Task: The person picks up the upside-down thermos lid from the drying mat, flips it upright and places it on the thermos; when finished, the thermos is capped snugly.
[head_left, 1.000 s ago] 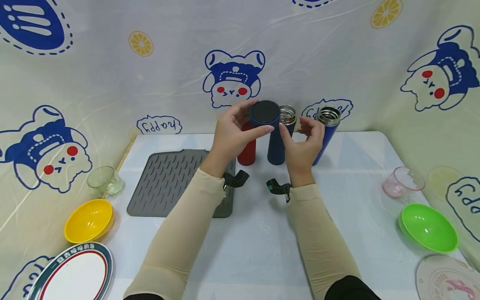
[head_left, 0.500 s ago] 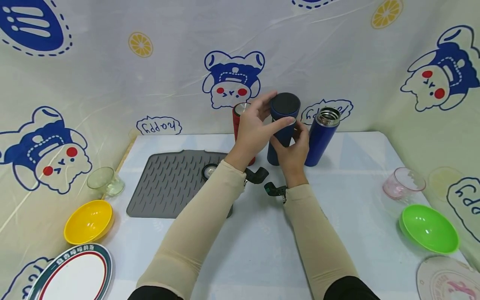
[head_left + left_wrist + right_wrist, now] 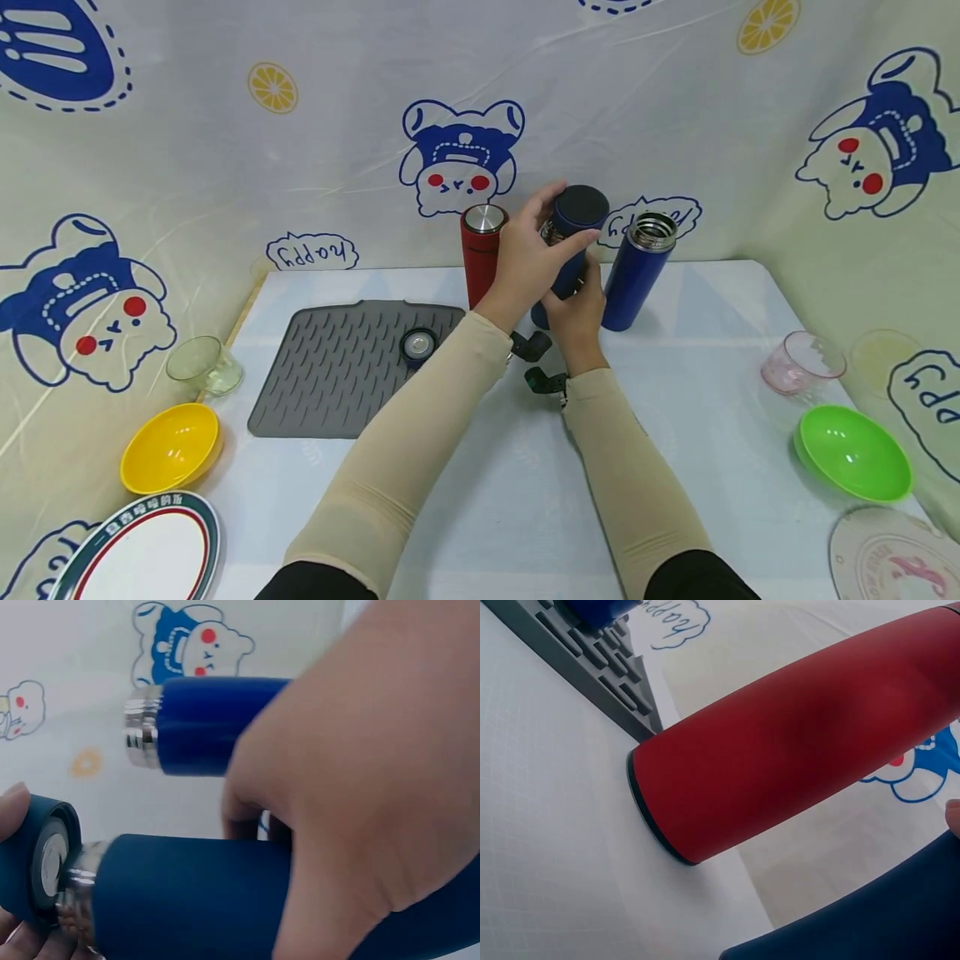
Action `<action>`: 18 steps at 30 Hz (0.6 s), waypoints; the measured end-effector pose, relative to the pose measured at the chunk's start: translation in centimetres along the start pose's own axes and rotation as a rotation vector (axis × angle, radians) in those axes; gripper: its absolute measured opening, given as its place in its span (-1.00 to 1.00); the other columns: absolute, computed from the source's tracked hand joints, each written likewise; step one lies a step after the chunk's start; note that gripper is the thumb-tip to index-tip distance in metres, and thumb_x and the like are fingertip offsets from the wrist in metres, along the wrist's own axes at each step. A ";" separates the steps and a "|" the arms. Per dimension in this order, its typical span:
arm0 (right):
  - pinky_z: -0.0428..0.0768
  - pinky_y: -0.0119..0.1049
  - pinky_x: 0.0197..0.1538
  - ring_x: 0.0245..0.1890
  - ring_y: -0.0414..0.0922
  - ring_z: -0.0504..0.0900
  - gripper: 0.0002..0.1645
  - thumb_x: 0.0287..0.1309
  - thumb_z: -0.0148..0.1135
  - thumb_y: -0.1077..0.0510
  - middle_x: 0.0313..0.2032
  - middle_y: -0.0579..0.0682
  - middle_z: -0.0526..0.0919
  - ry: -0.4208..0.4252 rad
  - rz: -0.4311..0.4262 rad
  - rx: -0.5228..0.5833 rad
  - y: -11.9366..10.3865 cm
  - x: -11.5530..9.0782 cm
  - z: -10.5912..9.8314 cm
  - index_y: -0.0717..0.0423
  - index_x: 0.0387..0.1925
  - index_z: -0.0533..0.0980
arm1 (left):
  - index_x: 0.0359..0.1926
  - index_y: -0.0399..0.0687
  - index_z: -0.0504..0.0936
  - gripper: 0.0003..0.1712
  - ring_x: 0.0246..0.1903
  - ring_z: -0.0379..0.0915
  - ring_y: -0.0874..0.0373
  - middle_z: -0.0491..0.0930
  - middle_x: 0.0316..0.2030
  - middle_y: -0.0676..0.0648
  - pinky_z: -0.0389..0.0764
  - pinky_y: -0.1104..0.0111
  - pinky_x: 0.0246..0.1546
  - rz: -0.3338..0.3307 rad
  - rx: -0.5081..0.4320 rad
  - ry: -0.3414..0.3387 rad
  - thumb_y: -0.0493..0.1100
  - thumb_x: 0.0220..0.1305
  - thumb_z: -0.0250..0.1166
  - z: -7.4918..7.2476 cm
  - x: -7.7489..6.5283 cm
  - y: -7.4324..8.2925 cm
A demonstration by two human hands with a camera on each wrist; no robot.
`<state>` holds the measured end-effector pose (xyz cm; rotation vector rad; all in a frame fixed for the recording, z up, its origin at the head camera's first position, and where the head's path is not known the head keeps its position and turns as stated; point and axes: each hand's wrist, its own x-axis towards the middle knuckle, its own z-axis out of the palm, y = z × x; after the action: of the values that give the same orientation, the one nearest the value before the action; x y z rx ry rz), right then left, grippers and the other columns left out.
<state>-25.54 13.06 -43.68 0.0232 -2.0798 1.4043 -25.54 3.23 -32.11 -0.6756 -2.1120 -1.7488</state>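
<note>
My left hand (image 3: 528,254) holds a dark blue lid (image 3: 581,206) between thumb and fingers. Below it, my right hand (image 3: 577,321) grips a dark blue thermos bottle (image 3: 567,275) around the body. In the left wrist view the lid (image 3: 19,862) sits tilted right at the steel neck (image 3: 84,877), its inner side partly showing. Right of the hands stands a bright blue thermos bottle (image 3: 637,279) with an uncovered steel mouth. A red thermos bottle (image 3: 480,262) stands to their left; its lower body (image 3: 795,727) fills much of the right wrist view.
A grey ridged mat (image 3: 330,367) carries a loose round lid (image 3: 417,346). On the left are a greenish glass (image 3: 221,371), a yellow bowl (image 3: 172,450) and a plate (image 3: 150,550); a pink glass (image 3: 787,375), green bowl (image 3: 855,454) and pale plate (image 3: 892,554) lie right.
My left hand has carried the lid right, over to the dark blue bottle. My right hand has moved slightly left, away from the bright blue bottle, and grips the dark blue one, which now leans.
</note>
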 end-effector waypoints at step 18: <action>0.50 -0.29 0.01 0.04 -0.24 0.48 -0.12 -0.01 0.34 -0.23 0.15 -0.14 0.43 -0.052 0.070 0.062 0.1 0.0 -0.1 -0.18 0.31 0.19 | 0.29 -0.03 0.32 -0.18 0.06 0.35 0.37 0.45 0.11 0.09 0.34 0.50 0.06 -0.080 0.029 0.058 0.03 0.04 0.44 0.5 0.0 -1.5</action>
<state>-25.52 13.16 -43.77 0.0118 -2.0967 1.5248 -26.33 3.46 -33.41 -0.5333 -2.1481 -1.7529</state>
